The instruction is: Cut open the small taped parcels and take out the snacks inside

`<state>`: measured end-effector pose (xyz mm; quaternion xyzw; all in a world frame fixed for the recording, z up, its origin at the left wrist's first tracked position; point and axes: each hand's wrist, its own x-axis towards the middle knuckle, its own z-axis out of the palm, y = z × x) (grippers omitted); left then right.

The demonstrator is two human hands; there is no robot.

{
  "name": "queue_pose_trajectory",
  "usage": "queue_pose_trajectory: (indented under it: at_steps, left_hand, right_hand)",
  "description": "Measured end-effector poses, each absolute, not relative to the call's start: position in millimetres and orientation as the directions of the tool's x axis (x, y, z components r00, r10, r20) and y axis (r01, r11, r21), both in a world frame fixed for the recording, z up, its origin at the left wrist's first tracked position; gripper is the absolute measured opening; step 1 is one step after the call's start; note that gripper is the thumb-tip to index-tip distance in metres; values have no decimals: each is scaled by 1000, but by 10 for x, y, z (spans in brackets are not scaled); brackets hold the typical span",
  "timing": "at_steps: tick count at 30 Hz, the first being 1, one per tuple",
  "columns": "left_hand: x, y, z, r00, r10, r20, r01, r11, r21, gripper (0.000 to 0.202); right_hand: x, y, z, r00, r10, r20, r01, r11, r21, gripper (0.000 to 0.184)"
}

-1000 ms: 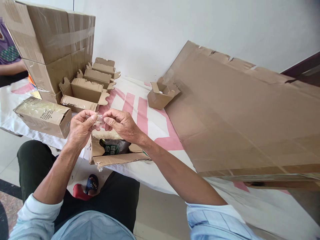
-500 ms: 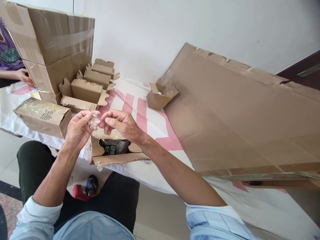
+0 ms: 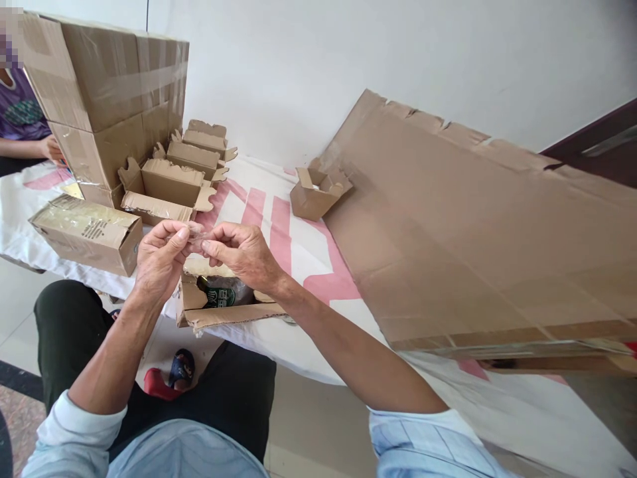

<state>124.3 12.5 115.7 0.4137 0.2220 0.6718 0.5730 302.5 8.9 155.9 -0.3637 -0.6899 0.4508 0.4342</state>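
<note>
A crumpled piece of clear plastic film (image 3: 196, 236) is stretched between my two hands. My left hand (image 3: 162, 255) pinches one side of it between thumb and fingers. From the other side my right hand (image 3: 245, 255) pinches its edge with thumb and forefinger. Just below the hands, at the table's front edge, lies an opened cardboard box (image 3: 233, 317) with its flaps apart. Inside it a dark packet with green and white printing (image 3: 219, 295) shows in part, the rest hidden by the flaps and my right arm.
A closed printed carton (image 3: 87, 232) lies at the left, below a tall stack of taped cartons (image 3: 112, 86). Several open boxes (image 3: 172, 182) stand behind my hands. One small open box (image 3: 316, 196) touches a large cardboard sheet (image 3: 472, 245) on the right. Another person's hand (image 3: 52, 149) is at far left.
My right fingers have moved left and closed on the film, which was held by the left hand with the right one beside it. The film is now drawn flatter between both hands.
</note>
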Motion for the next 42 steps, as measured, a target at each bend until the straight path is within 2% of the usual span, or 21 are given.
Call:
queue_pose_trajectory:
  at_steps: [8,16,18,21,26,34,42]
  left_hand:
    - [1192,137,1154,49,972,231,-639,-147,755,41]
    - [1210,105,1230,94,971,222,-669,-103,736,27]
    - [1225,88,1242,119,967,224,-636,-99,765,26]
    - [1254,62,1227,122,957,265,-502,-171,848,39]
    - [1245,45,1208,205,930,304,-335,-226,915,47]
    - [1076,36,1318,256,916,307,-262,-240,935,47]
    - [1079,-21,1274,181,938,294,-338,-222,915,50]
  right_hand:
    - [3099,86,1548,-428,878,216,-26,227,-974,43]
    - [3165,121,1534,-429,882,193,-92,170,-981,38]
    - [3168,136,1524,-414,889,195,-82,177,-981,36]
    - [3169,152,1518,-394,893,216,-60,210,-976,32]
    - [3192,146,1542,-404,892,204,-59,197,-979,36]
    - [3257,117,1563,-489,868,85,-57,65,-996,26]
    - [3208,60,1636,-489,871,56,-26,49,-998,21]
